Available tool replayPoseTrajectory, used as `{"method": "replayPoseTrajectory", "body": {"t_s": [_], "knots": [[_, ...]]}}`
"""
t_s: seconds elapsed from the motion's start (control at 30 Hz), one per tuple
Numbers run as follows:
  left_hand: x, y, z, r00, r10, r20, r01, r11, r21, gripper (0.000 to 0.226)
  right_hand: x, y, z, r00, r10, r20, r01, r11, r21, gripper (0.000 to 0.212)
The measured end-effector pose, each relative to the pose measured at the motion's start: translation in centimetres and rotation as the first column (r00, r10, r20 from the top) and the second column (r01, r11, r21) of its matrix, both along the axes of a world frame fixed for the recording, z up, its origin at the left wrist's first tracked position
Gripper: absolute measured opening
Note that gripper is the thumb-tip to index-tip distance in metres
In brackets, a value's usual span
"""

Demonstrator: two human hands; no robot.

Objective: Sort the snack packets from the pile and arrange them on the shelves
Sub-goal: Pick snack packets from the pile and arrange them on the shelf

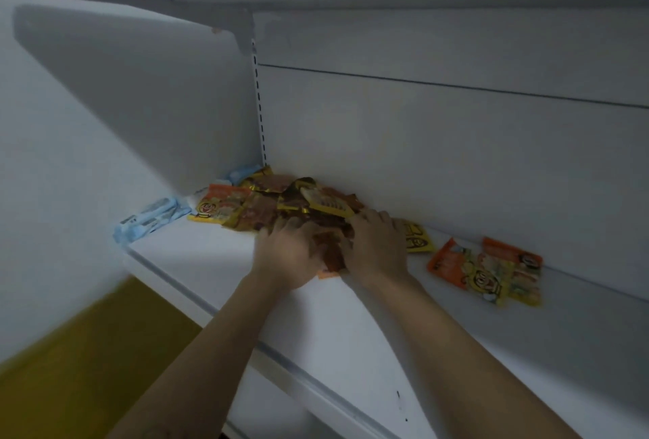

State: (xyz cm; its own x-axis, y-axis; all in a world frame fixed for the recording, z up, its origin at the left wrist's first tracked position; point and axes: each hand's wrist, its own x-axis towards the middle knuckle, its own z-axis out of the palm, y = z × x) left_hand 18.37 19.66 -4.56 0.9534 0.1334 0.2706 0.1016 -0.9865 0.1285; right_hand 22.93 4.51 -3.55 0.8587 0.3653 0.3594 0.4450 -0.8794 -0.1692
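A pile of snack packets (pixel 281 201), brown, gold and orange, lies on the white shelf (pixel 351 326) against the back panel near the left corner. My left hand (pixel 288 256) and my right hand (pixel 377 252) both rest on the pile's front edge, fingers curled around a brown packet (pixel 330 252) between them. Two orange-and-yellow packets (pixel 488 271) lie flat side by side to the right of my hands. A yellow packet (pixel 418 238) peeks out just past my right hand. Light blue packets (pixel 151 220) sit at the shelf's left end.
A white upper shelf (pixel 140 87) overhangs the left part of the shelf. A slotted upright (pixel 260 104) runs up the back panel in the corner. Yellow floor (pixel 70 368) shows below at the left.
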Motion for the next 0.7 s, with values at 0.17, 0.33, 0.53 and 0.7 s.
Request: {"method": "replayPoseTrajectory", "body": {"t_s": [0.17,0.33,0.53,0.7], "knots": [[1.5,3.1,-0.2,1.0,0.001,-0.016,0.0,0.997,0.076,0.062,1.9,2.7,0.4,0.998,-0.057,0.039,0.054,0.995,0.08,0.048],[1.3,4.4,-1.5,0.997,0.019,0.08,-0.014,0.998,-0.058,0.032,3.3,5.7,0.1,0.998,-0.058,-0.02,0.059,0.995,0.086,0.052],[0.9,4.6,-1.9,0.972,0.016,0.236,0.01,0.994,-0.108,0.018,4.0,5.1,-0.1,0.994,-0.06,0.096,0.035,0.969,0.244,0.035],[1.0,3.8,-0.8,0.944,0.013,0.33,0.098,0.944,-0.315,0.035,2.6,4.4,1.7,0.937,-0.028,0.348,-0.054,0.973,0.224,0.018]]}}
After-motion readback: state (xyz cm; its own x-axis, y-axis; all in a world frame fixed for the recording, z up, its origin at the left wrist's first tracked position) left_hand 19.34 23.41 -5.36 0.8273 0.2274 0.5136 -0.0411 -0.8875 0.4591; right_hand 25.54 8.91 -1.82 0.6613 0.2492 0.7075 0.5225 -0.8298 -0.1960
